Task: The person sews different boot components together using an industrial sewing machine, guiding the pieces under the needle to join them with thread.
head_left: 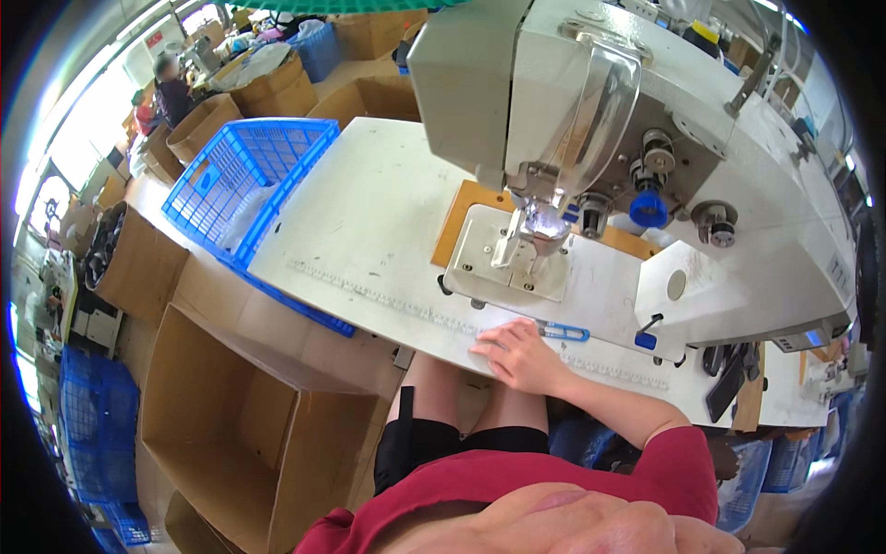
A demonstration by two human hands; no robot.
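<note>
While the blue-edged hand tool (577, 333) lies on the white tabletop (355, 208) near its front edge, the right hand (523, 357) rests just beside it, palm down, fingers bent and slightly parted; can't tell if anything's under them. Left hand out of view. Ruler strip (406, 300) runs along the front edge; sewing machine (784, 157) stands beyond. Blue crate (242, 257) left of table, open cardboard box (328, 462) below it.

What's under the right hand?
The ruler shows on both sides of the right hand; the stretch between is covered. A blue tool lies beside it. Anything else beneath is hidden.
</note>
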